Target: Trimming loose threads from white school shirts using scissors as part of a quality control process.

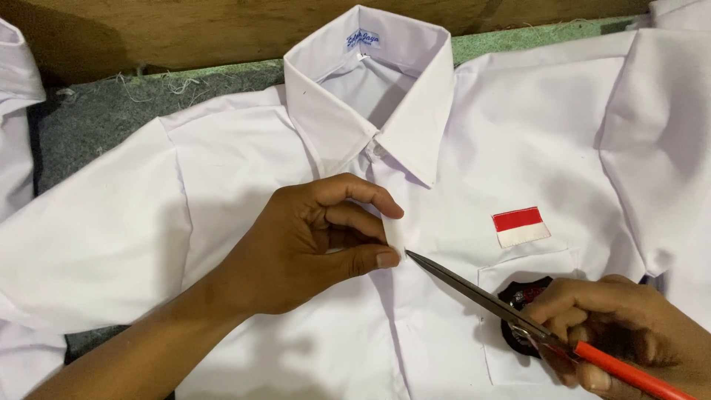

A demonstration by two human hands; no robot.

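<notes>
Head view: white uniform shirt (244, 170) lies flat, collar toward bench's far edge; left hand (311, 241) pinches the front placket (395, 235) taut between thumb and fingers, seemingly to steady it for red-handled scissors (481, 296), blades closed, gripped in right hand (622, 326), tip touching the pinch.

smooth white cloth shirt (244, 155), shiny metal scissors (474, 292), rough wooden board (148, 30)

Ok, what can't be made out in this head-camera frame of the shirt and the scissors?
- Dark badge on the pocket: partly hidden by the right hand and the scissors.
- Scissor handles: cut off by the bottom right edge.
- Shirt placket at the blade tips: the left hand pinches it, hiding what is being cut.
- Collar label: too small to tell.
</notes>
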